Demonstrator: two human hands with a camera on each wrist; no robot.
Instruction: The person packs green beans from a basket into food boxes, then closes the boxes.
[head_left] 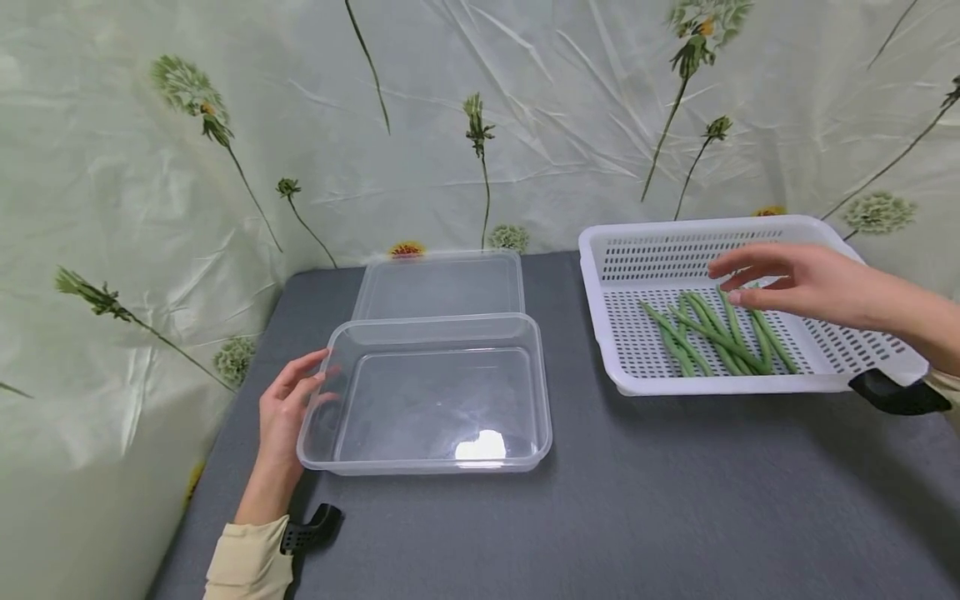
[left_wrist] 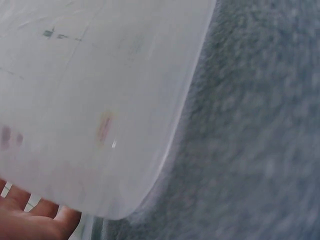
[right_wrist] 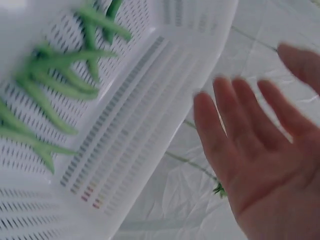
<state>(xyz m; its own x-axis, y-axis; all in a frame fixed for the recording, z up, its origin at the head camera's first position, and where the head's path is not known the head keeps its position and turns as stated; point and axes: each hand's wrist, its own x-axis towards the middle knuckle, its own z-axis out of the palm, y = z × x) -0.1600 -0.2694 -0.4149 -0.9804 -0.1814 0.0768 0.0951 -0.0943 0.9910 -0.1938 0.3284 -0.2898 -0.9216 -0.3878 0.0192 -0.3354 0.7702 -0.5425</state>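
Observation:
In the head view, a clear plastic container [head_left: 442, 400] with no lid on it stands on the grey table. My left hand [head_left: 288, 408] touches the outside of its left wall, fingertips at the upper left corner and partly seen through the plastic. The left wrist view shows those fingers [left_wrist: 42, 212] along the container's edge. My right hand [head_left: 810, 283] hovers over a white perforated basket [head_left: 615, 333], fingers loosely spread and nothing held. Several green beans [head_left: 720, 333] lie in the basket below it. The right wrist view shows the bare palm [right_wrist: 270, 165] facing the basket.
A flat clear lid [head_left: 442, 286] lies behind the container, overlapped by its far rim in the head view. A whitish sheet with a plant print [head_left: 525, 167] hangs along the table's back and left side. Dark bands [head_left: 311, 529] sit on both wrists.

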